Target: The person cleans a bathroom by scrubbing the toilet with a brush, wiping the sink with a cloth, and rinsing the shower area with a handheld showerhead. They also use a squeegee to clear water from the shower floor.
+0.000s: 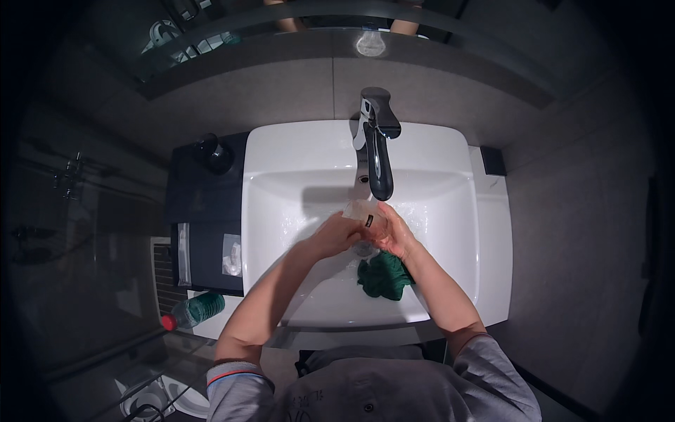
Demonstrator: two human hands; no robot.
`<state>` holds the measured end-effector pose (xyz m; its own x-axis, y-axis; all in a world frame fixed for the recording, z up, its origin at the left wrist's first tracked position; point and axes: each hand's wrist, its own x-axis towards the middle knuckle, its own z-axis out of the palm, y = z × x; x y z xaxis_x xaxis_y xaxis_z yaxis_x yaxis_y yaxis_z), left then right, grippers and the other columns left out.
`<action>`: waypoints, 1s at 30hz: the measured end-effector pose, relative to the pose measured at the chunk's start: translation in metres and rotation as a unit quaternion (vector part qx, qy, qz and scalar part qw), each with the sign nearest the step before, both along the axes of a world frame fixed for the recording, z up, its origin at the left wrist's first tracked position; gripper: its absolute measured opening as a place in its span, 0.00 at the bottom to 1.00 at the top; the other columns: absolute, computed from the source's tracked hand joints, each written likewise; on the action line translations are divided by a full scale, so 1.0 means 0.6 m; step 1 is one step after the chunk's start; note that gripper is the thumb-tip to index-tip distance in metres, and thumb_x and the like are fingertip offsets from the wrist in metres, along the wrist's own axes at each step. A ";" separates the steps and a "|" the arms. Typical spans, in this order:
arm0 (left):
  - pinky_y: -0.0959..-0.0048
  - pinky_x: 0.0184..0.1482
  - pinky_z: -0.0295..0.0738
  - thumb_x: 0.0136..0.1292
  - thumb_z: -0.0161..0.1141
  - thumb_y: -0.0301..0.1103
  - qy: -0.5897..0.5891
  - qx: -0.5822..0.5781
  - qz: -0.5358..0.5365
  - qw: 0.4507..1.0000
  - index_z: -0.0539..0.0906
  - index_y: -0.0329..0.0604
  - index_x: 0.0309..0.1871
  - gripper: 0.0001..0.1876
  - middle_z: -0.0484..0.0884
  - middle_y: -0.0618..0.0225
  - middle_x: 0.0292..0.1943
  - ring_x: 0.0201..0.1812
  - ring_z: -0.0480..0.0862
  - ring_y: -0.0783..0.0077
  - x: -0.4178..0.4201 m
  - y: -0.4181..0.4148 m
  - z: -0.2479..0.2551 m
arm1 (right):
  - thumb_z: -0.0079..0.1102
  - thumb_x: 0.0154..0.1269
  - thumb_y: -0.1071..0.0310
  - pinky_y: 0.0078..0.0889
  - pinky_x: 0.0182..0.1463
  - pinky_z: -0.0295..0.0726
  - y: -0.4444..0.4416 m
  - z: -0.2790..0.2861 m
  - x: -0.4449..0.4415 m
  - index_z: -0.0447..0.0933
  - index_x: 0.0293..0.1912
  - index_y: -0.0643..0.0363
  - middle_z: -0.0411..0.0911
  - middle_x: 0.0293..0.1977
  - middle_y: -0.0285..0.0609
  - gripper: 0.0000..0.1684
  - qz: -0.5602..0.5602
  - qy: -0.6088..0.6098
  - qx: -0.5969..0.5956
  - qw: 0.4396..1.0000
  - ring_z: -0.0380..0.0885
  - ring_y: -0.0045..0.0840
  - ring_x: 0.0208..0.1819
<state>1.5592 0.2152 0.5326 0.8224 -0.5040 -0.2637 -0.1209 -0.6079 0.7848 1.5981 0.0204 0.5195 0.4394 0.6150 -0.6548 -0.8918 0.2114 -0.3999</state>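
Note:
My left hand [337, 235] and my right hand [398, 232] meet over the white washbasin [274, 211], just below the spout of a chrome and black tap [379, 163]. Between them they hold a clear, see-through cup [358, 210] that bears a small dark label. My left fingers lie along its near left side, and my right hand wraps its right side. Water wets the cup and the basin around it. A crumpled green cloth [386, 277] lies in the basin, close under my right wrist. The round drain [364, 249] shows partly beneath my hands.
Left of the basin, a dark tray [205, 232] carries a dark glass [215, 153] and small plastic packets [232, 256]. A red-capped bottle of green liquid [195, 311] lies on its side at the front left. A small dark box [493, 161] sits at the right back corner.

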 end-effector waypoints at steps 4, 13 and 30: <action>0.51 0.66 0.50 0.54 0.63 0.29 -0.043 0.016 -0.001 0.999 0.80 0.54 0.48 0.17 0.83 0.78 0.33 0.42 0.80 0.76 -0.008 0.006 0.012 | 0.45 0.64 0.41 0.18 0.18 0.67 0.014 -0.013 -0.002 0.69 0.52 0.54 0.77 0.32 0.39 0.29 0.016 0.061 -0.019 0.998 0.74 0.22 0.24; 0.73 0.52 0.72 0.63 0.48 0.21 0.067 -0.409 0.328 0.849 0.82 0.38 0.39 0.10 0.83 0.68 0.34 0.39 0.82 0.74 -0.035 -0.075 -0.032 | 0.50 0.67 0.54 0.26 0.38 0.75 0.026 0.009 -0.015 0.67 0.60 0.57 0.78 0.33 0.47 0.27 0.011 -0.488 -0.387 0.783 0.77 0.28 0.32; 0.76 0.54 0.71 0.48 0.48 0.14 0.088 -0.341 0.349 0.869 0.83 0.43 0.46 0.22 0.83 0.66 0.36 0.44 0.80 0.76 -0.047 -0.090 -0.024 | 0.57 0.65 0.58 0.14 0.28 0.71 0.032 -0.015 -0.023 0.74 0.43 0.63 0.77 0.28 0.33 0.17 -0.117 -0.381 -0.237 0.886 0.72 0.12 0.24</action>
<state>1.5309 0.1613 0.5185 0.9677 0.0127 -0.2516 0.2480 0.1275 0.9603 1.5843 0.0399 0.5108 0.9439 0.1845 -0.2737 -0.2789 0.0025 -0.9603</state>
